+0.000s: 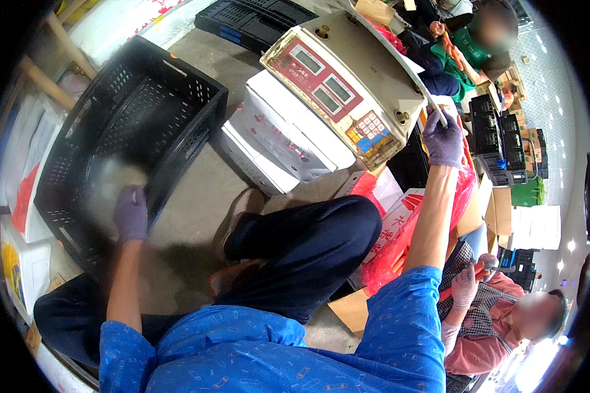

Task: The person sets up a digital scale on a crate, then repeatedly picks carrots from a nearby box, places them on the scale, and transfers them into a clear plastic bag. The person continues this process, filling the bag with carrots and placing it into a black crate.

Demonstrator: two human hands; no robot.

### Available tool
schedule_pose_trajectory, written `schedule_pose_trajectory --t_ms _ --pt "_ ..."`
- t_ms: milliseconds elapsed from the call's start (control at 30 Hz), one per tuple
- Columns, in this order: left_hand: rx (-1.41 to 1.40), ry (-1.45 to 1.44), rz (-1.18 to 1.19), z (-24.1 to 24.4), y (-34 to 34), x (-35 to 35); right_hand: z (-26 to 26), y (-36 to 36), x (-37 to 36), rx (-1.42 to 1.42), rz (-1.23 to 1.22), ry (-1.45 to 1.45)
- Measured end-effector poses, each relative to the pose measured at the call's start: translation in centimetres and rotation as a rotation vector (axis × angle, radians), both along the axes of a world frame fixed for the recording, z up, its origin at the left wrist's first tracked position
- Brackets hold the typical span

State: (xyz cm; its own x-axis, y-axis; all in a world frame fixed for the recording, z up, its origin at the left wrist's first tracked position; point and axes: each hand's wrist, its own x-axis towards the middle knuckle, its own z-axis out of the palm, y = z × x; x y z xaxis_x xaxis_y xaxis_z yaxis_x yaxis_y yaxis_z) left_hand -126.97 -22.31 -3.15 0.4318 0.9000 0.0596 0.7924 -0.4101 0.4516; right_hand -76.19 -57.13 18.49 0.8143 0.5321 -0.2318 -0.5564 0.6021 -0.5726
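My left hand (132, 213), in a purple-grey knit glove, is at the near end of a black plastic crate (177, 73), beside its side wall. Its fingers look curled, but whether they grip the crate is hidden. A blurred whitish patch shows just beyond it. My right hand (442, 142), gloved alike, pinches the edge of a thin metal weighing pan (404, 58). That pan stands on edge along the far side of an electronic scale (319, 81), baring the scale's support posts. White printed cartons (290, 137) sit against the scale's near side.
Flat black crates (250, 24) lie beyond the scale. Red plastic film (378, 275) with carrots lies under my right arm. Two people hold carrots, one in a green top (472, 54), one in a checked apron (482, 309). White foam boxes (34, 265) stand at far left.
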Motion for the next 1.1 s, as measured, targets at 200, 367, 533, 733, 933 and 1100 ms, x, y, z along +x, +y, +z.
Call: schedule_pose_trajectory --t_ms 200,367,533,733,933,1100 --pt "-0.006 -0.023 -0.01 -0.1 0.1 0.1 -4.9 0.1 -2.5 -0.733 -0.078 -0.778" --pt "-0.02 -0.02 -0.022 -0.2 0.3 0.3 -7.4 -2.2 0.1 -1.086 0.051 -0.931" --pt "0.018 -0.006 -0.014 -0.3 0.2 0.1 -6.1 -0.2 -3.4 -0.743 -0.031 -0.408" --pt "0.089 0.009 -0.009 -1.2 0.4 -0.1 -2.3 2.0 -7.1 -1.403 -0.084 -0.444" --pt "0.05 0.0 -0.017 0.1 0.1 0.2 -1.0 2.0 -7.2 -1.679 0.084 -0.609" --pt "-0.009 0.003 -0.009 0.4 0.2 0.3 -1.3 1.1 -6.8 -1.639 0.112 -0.584"
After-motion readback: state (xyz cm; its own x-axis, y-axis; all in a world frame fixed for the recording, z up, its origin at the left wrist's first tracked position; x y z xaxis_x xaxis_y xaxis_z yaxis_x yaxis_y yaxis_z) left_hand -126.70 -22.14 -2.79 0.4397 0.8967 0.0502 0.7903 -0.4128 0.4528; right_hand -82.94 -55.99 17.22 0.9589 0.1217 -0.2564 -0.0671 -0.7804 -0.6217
